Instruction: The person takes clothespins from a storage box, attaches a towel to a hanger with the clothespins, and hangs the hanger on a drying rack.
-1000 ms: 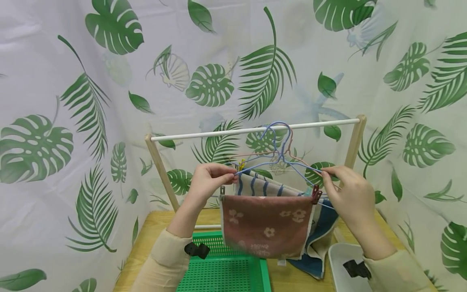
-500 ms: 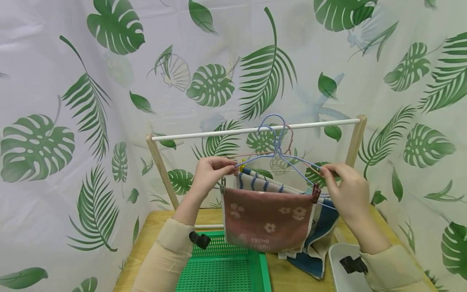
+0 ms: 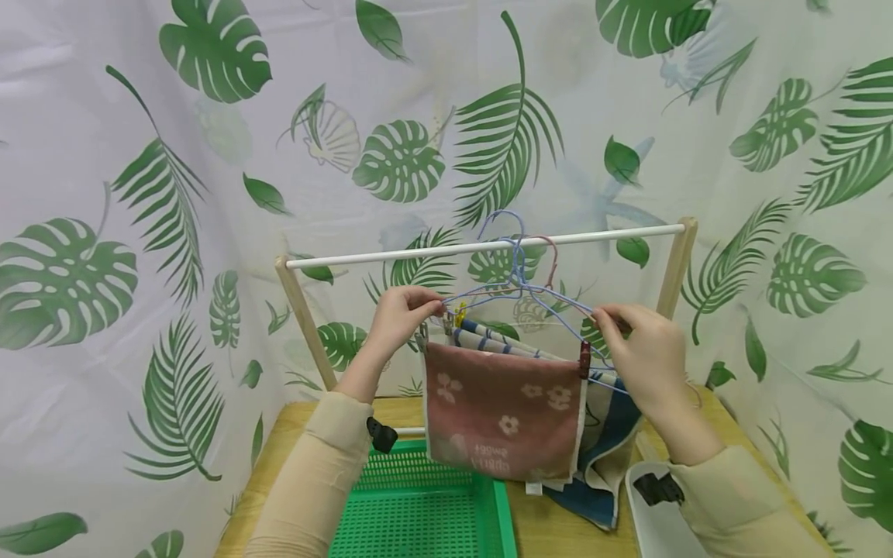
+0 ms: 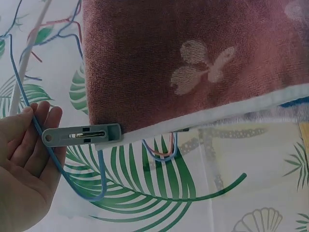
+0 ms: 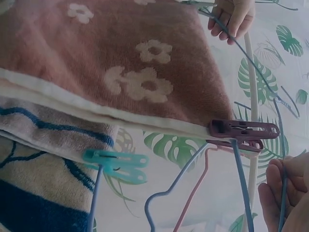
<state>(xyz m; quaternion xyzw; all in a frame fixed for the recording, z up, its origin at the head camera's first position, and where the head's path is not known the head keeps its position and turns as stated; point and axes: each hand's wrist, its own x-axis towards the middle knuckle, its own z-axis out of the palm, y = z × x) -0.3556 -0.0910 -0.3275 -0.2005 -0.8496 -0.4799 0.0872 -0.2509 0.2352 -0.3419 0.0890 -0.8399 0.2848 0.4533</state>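
In the head view my left hand (image 3: 401, 322) and right hand (image 3: 645, 356) pinch the two ends of a blue wire hanger (image 3: 518, 273). Its hook rises above the white rod (image 3: 405, 254); whether it touches the rod, I cannot tell. A dusty-pink towel (image 3: 502, 418) with pale flowers hangs from this hanger. The left corner is held by a grey clothespin (image 4: 82, 135), the right by a dark red clothespin (image 3: 584, 359). Behind it hangs a blue-and-beige towel (image 3: 619, 442), with a teal clothespin (image 5: 116, 159) and a yellow clothespin (image 3: 460, 313). A pink wire hanger (image 3: 554, 260) is partly hidden.
Wooden posts (image 3: 307, 325) carry the rod above a wooden table (image 3: 558, 535). A green basket (image 3: 505, 515) stands below, left of centre. A white tray (image 3: 659, 527) lies at the right, partly under the right forearm. A leaf-patterned curtain (image 3: 279, 139) surrounds everything.
Both hands have risen and shifted left with the blue hanger and pink towel. The hanger's hook has moved up and left, now higher above the rod. The blue-and-beige towel stays nearly still.
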